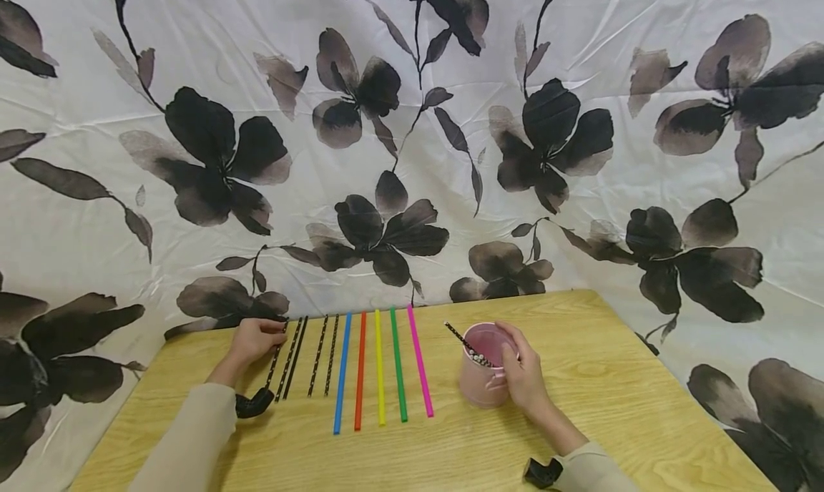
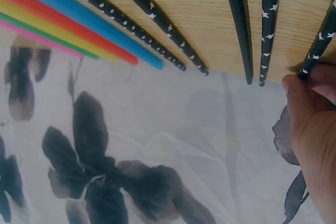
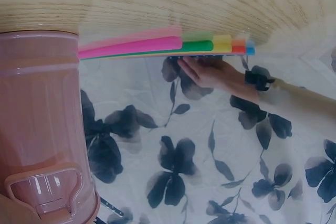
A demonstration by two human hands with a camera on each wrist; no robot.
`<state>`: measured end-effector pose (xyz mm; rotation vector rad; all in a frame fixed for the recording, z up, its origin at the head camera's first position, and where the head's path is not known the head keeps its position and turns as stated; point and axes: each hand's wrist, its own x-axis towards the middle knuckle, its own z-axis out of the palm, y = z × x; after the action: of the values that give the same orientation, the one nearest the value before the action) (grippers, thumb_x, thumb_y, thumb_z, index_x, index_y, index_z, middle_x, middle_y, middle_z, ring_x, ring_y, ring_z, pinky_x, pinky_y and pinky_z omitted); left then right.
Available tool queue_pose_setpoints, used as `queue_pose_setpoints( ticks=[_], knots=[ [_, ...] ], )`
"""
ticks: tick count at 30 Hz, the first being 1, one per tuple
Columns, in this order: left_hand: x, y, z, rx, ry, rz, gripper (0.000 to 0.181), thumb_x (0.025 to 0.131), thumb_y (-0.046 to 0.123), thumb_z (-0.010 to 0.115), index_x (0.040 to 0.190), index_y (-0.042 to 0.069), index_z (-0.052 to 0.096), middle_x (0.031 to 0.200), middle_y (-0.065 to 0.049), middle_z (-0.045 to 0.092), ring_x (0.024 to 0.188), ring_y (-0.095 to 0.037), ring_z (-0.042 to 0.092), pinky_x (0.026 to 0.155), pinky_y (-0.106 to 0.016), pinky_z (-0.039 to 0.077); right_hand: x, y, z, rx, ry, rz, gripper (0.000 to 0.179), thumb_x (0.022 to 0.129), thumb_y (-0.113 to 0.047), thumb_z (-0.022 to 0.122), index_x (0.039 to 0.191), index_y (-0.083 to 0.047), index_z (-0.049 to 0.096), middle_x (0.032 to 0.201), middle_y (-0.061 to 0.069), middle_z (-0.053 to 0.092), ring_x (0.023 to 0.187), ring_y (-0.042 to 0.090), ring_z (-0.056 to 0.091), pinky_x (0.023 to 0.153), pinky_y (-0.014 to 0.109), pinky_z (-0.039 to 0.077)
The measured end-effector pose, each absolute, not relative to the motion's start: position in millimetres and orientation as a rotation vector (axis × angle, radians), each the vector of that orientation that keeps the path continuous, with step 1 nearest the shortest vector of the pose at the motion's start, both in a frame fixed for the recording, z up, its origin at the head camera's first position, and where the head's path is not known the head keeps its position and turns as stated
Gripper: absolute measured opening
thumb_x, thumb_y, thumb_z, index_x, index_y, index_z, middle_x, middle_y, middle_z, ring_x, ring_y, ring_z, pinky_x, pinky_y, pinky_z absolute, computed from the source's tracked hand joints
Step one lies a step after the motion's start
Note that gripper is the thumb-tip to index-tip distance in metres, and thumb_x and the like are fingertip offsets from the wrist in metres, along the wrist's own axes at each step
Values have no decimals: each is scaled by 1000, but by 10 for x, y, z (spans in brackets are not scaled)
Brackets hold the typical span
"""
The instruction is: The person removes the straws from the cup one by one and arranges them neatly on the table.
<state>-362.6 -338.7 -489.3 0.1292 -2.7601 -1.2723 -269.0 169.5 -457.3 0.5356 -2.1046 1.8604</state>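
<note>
At the left end of a row of straws, my left hand [image 1: 257, 340] pinches the far end of a black straw with white stars [image 2: 319, 41] between thumb and fingers. Just right of it lie another star-patterned straw [image 2: 269, 24] and a plain black straw [image 2: 239, 30]. My right hand [image 1: 531, 377] holds a pink cup [image 1: 478, 388] by its right side, thumb near the rim. Inside the cup are black-and-white patterned straws, one of them [image 1: 455, 332] leaning out over the left rim. The cup's handle [image 3: 47, 187] shows in the right wrist view.
Farther right lie a star-patterned straw [image 2: 157, 22] and a dotted one [image 2: 115, 14]. Blue [image 1: 342, 374], red [image 1: 360, 370], yellow [image 1: 380, 367], green [image 1: 398, 367] and pink [image 1: 420, 363] straws follow. A floral cloth [image 1: 463, 177] hangs behind the wooden table [image 1: 450, 456].
</note>
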Motion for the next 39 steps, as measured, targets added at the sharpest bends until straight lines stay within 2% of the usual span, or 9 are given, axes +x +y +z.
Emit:
queue_pose_setpoints(
  ticks=[10, 11, 14, 21, 24, 28, 31, 35, 39],
  knots=[
    [-3609, -3405, -4897, 129, -2773, -1258, 30, 78, 12, 67, 105, -3, 63, 93, -16, 63, 72, -19, 60, 56, -27, 51, -2679, 1674, -4541, 555, -2108, 1739, 34, 93, -2, 35, 126, 2, 41, 118, 26, 47, 59, 27, 61, 38, 33, 48],
    [-3608, -3404, -4898, 131, -2777, -1251, 29, 79, 12, 67, 104, -2, 64, 94, -15, 62, 73, -18, 60, 56, -27, 51, -2679, 1672, -4539, 553, -2109, 1726, 34, 93, -2, 35, 126, 3, 41, 118, 26, 47, 65, 27, 61, 39, 32, 48],
    [-3609, -3403, -4900, 109, -2787, -1238, 28, 79, 13, 66, 103, -2, 64, 97, -18, 61, 74, -19, 59, 57, -28, 51, -2675, 1669, -4537, 564, -2104, 1734, 34, 93, -2, 35, 126, 3, 41, 117, 27, 47, 60, 29, 61, 38, 33, 48],
    [-3614, -3416, -4903, 67, -2790, -1221, 26, 79, 12, 66, 100, -3, 65, 99, -20, 59, 73, -19, 60, 57, -29, 51, -2681, 1657, -4534, 576, -2105, 1666, 33, 92, -1, 35, 125, 4, 42, 116, 26, 49, 86, 40, 55, 50, 37, 51],
    [-3615, -3418, -4902, 63, -2792, -1215, 26, 79, 12, 66, 100, -3, 65, 98, -20, 60, 72, -19, 60, 56, -29, 51, -2681, 1660, -4539, 572, -2109, 1693, 34, 93, -2, 35, 125, 3, 41, 116, 26, 48, 77, 35, 59, 45, 35, 50],
    [-3612, -3408, -4897, 81, -2795, -1206, 25, 79, 13, 66, 99, -2, 65, 95, -18, 61, 71, -18, 60, 56, -29, 51, -2684, 1670, -4545, 554, -2112, 1769, 34, 94, -4, 34, 127, 1, 40, 118, 26, 47, 54, 24, 61, 37, 34, 47],
    [-3611, -3402, -4894, 92, -2798, -1203, 26, 79, 13, 66, 99, -2, 65, 92, -16, 62, 71, -17, 60, 56, -29, 51, -2690, 1672, -4545, 545, -2110, 1794, 34, 94, -5, 34, 127, 0, 40, 118, 26, 47, 47, 21, 59, 35, 36, 46],
    [-3617, -3397, -4890, 113, -2798, -1215, 26, 79, 13, 66, 100, -3, 65, 88, -13, 63, 70, -17, 60, 57, -29, 51, -2705, 1671, -4541, 565, -2108, 1744, 34, 93, -4, 35, 126, 2, 41, 117, 26, 47, 57, 21, 61, 38, 33, 48],
    [-3631, -3393, -4894, 130, -2792, -1238, 27, 79, 14, 66, 101, -3, 64, 85, -11, 63, 70, -17, 60, 57, -29, 51, -2710, 1675, -4537, 586, -2103, 1752, 34, 93, -3, 34, 126, 3, 40, 117, 27, 47, 52, 21, 60, 37, 34, 47]
  ],
)
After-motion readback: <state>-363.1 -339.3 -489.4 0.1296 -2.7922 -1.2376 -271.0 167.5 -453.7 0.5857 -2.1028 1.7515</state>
